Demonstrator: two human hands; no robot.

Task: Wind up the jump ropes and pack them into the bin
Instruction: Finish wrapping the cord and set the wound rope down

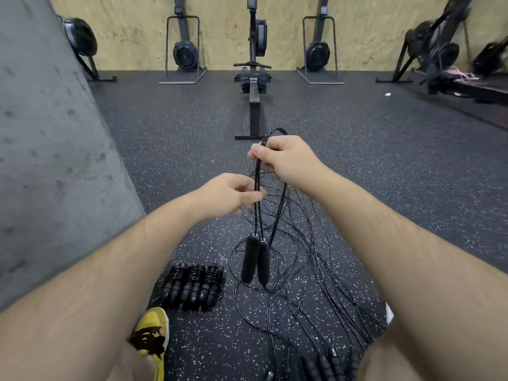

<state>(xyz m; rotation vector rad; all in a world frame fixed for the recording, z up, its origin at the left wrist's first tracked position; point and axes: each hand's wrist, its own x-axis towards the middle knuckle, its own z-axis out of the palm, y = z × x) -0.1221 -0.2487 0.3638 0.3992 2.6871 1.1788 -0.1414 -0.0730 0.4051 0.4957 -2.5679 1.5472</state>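
A black rubber floor flecked with white (pixel 165 149) runs out to a pale chipboard back wall (pixel 123 37) at 12 o'clock, and a rough grey concrete wall (pixel 41 133) slants in from 9 o'clock. A black rowing machine (pixel 254 86) lies flat at 12 o'clock, its rail pointing toward the camera. A folded upright rower (pixel 185 50) at 11 o'clock and a second upright rower (pixel 317 50) at 1 o'clock stand against the back wall.
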